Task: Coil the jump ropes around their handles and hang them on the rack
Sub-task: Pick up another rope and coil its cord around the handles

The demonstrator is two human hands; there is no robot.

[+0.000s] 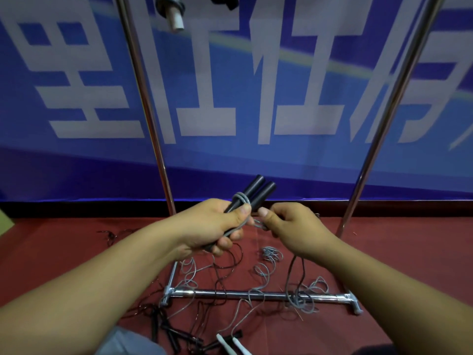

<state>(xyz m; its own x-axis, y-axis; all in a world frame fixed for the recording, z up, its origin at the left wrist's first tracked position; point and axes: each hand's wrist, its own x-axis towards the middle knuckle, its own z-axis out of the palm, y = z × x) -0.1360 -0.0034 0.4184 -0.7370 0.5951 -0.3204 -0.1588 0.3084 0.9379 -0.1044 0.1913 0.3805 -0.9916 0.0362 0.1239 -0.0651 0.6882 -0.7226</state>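
Note:
My left hand (215, 224) grips two black jump-rope handles (253, 192) held side by side, pointing up and away. A few turns of grey rope (241, 198) wrap them just above my thumb. My right hand (289, 226) pinches the same grey rope close beside the handles, and the rope's slack hangs from it to the floor. The chrome rack's two uprights (147, 103) rise on either side, and its base bar (256, 295) lies on the floor below my hands.
Loose grey rope (268, 254) and black rope (225, 275) tangle over the red floor around the base bar. More black handles (166, 329) and white handles (230, 343) lie near my feet. A coiled rope with a white handle (175, 19) hangs at the top. A blue banner stands behind.

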